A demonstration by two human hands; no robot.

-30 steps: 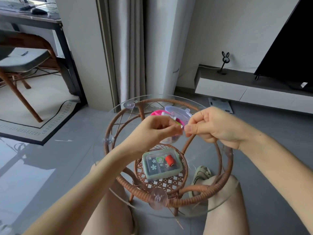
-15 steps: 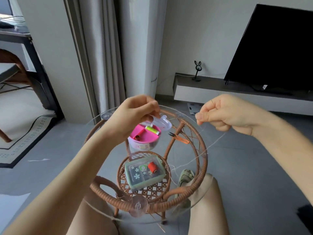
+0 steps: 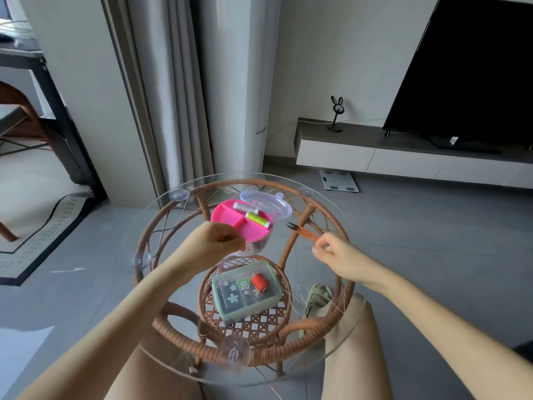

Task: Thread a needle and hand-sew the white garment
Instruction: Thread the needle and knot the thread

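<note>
My left hand [image 3: 219,241] hovers over the glass table top, thumb and fingers pinched together on the needle, which is too thin to make out. My right hand [image 3: 331,251] is further right, its fingertips pinching a faint thread right at the handle end of the orange snips [image 3: 305,232] that lie on the glass. Between the hands stands the open pink sewing box [image 3: 230,223] with a grey spool [image 3: 245,207] and a yellow-green spool [image 3: 258,220]. Its clear lid [image 3: 266,203] lies behind it.
The round glass top [image 3: 173,194] rests on a rattan frame [image 3: 326,321]. On the lower shelf is a green box [image 3: 246,293] with a red spool [image 3: 259,282]. My knees are under the near edge. A TV and a low cabinet [image 3: 375,157] stand at the right, curtains behind.
My hands, pinched together a second ago, have drawn apart. The left one sank toward the pink box and the right one dropped down to the snips.
</note>
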